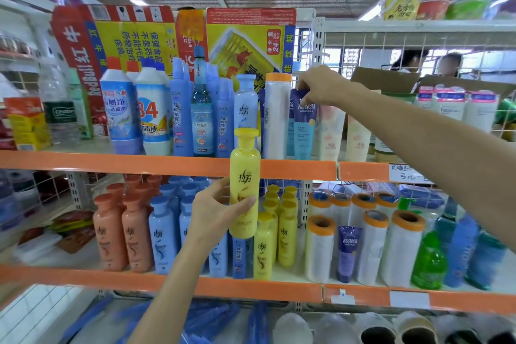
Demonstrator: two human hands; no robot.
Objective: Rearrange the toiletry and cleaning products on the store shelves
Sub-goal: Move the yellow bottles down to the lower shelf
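My left hand (215, 208) grips a yellow shampoo bottle (245, 170) upright in front of the upper shelf's orange edge (139, 162). My right hand (321, 85) reaches to the upper shelf and pinches the top of a blue tube (304, 128) that stands between a white roll with an orange cap (276, 114) and pale tubes (329, 131). On the lower shelf stand orange bottles (122, 232), light blue bottles (164, 232) and more yellow bottles (282, 229).
The upper shelf holds cleaner bottles (120, 112), blue spray bottles (181, 112) and a Red Bull carton (173, 33) behind. Lower right: white rolls (402, 248), a purple tube (347, 251), a green bottle (428, 262). Beyond the wire grid (418, 45) are two people.
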